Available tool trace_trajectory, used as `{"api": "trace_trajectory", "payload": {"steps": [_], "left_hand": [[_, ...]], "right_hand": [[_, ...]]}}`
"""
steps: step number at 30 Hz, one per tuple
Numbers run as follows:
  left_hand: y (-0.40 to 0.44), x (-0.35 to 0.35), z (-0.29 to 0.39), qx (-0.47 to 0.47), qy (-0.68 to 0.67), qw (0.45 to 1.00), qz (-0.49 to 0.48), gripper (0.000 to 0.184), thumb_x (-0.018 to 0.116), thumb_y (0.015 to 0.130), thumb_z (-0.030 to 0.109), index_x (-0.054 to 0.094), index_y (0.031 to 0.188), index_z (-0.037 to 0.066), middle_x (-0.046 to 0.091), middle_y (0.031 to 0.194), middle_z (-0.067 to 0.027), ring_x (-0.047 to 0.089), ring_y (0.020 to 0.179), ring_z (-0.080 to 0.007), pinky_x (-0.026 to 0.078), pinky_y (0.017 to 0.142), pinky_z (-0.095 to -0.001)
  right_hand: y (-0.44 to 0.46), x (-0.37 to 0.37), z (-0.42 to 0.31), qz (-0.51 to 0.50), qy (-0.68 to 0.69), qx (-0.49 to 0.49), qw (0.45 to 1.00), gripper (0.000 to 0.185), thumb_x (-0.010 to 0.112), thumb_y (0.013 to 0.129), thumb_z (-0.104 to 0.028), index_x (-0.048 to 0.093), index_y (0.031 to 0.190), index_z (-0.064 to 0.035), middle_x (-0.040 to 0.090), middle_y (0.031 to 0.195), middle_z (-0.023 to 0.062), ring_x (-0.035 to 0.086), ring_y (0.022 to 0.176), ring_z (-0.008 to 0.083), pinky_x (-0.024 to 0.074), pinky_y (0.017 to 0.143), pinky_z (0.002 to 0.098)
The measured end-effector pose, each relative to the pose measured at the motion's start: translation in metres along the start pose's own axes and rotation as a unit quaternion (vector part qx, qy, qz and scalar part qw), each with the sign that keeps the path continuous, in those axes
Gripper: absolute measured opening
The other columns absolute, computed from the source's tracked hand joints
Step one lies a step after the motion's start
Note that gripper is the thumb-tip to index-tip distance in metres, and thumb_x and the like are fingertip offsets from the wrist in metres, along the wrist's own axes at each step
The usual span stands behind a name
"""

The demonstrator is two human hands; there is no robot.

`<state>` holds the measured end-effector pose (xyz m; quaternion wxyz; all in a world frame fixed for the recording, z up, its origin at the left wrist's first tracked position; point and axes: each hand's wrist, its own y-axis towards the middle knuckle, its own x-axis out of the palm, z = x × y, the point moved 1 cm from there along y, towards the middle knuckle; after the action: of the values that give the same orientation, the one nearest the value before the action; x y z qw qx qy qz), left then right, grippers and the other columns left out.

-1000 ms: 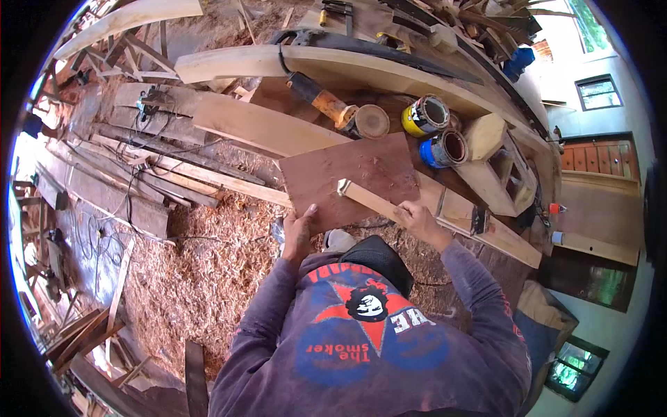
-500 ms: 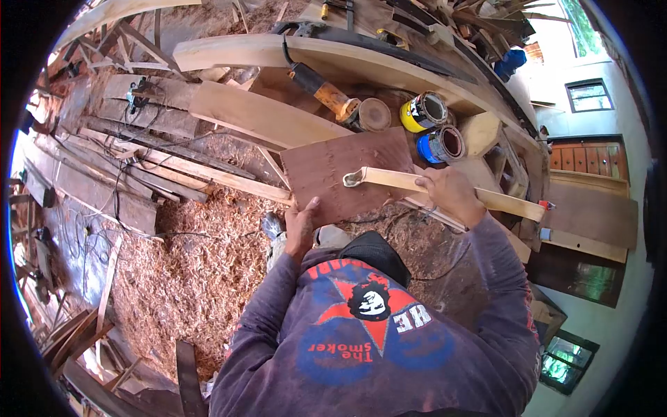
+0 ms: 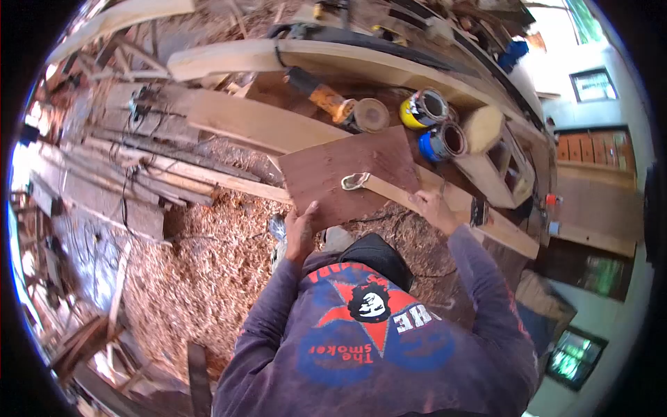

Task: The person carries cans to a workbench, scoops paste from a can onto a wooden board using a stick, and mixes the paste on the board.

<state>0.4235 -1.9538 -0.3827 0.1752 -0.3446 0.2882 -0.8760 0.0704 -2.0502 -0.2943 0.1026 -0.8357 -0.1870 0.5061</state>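
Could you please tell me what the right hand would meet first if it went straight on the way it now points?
Besides the wooden stick it holds, the right hand would probably meet the brown board first, though the depth between them is unclear.

On my right of the frame runs a pale wall (image 3: 590, 314), with one small window (image 3: 593, 85) at upper right and another window (image 3: 576, 357) at lower right, green in its panes. Brown panelling (image 3: 594, 149) lies between them. Shavings (image 3: 194, 278) carpet my floor (image 3: 101, 257) left of centre. Light glares at upper right.
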Motion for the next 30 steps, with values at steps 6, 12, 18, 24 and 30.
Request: {"api": "trace_trajectory", "payload": {"steps": [6, 12, 18, 24, 30], "left_hand": [[0.000, -0.001, 0.000, -0.030, 0.017, 0.999, 0.005, 0.031, 0.068, 0.097, 0.014, 0.063, 0.123, -0.002, 0.071, 0.112, -0.0101, 0.069, 0.094, -0.0200, 0.058, 0.086, -0.0365], [-0.004, 0.005, 0.007, -0.005, 0.019, 1.000, 0.011, 0.031, 0.068, 0.097, 0.012, 0.063, 0.123, -0.003, 0.071, 0.112, -0.0113, 0.070, 0.095, -0.0203, 0.058, 0.087, -0.0367], [-0.008, 0.013, 0.006, 0.001, -0.006, 1.000, -0.007, 0.029, 0.066, 0.098, 0.010, 0.062, 0.123, -0.003, 0.071, 0.112, -0.0115, 0.070, 0.095, -0.0203, 0.059, 0.087, -0.0369], [-0.001, 0.013, -0.012, -0.016, -0.019, 1.000, 0.008, 0.028, 0.066, 0.098, 0.010, 0.063, 0.123, -0.003, 0.071, 0.111, -0.0105, 0.069, 0.094, -0.0195, 0.059, 0.086, -0.0366], [-0.003, 0.014, -0.008, -0.018, 0.027, 0.999, 0.033, 0.028, 0.066, 0.098, 0.013, 0.064, 0.122, -0.001, 0.071, 0.110, -0.0089, 0.069, 0.094, -0.0193, 0.059, 0.084, -0.0361]], "right_hand": [[0.013, -0.014, 0.023, -0.023, -0.007, -0.021, 0.999, 0.038, 0.063, 0.099, -0.040, 0.073, 0.099, -0.0029, 0.068, 0.081, 0.0236, 0.069, 0.075, 0.0376, 0.0513, 0.069, 0.0436], [0.010, -0.057, 0.008, -0.008, -0.096, -0.037, 0.995, 0.034, 0.065, 0.097, -0.036, 0.073, 0.096, -0.0030, 0.068, 0.078, 0.0225, 0.069, 0.074, 0.0389, 0.0515, 0.068, 0.0459], [-0.020, -0.073, -0.011, 0.017, -0.115, -0.184, 0.976, 0.021, 0.066, 0.094, -0.022, 0.072, 0.108, -0.0079, 0.068, 0.086, 0.0209, 0.067, 0.078, 0.0410, 0.0540, 0.072, 0.0495], [-0.020, -0.043, -0.007, 0.043, -0.190, -0.268, 0.943, 0.049, 0.064, 0.091, -0.004, 0.057, 0.139, -0.0090, 0.064, 0.103, 0.0194, 0.068, 0.089, 0.0360, 0.0564, 0.076, 0.0438], [-0.015, -0.015, 0.027, 0.074, -0.200, -0.290, 0.933, 0.061, 0.066, 0.090, -0.004, 0.052, 0.148, -0.0161, 0.056, 0.111, 0.0187, 0.059, 0.100, 0.0392, 0.0542, 0.084, 0.0470]]}}
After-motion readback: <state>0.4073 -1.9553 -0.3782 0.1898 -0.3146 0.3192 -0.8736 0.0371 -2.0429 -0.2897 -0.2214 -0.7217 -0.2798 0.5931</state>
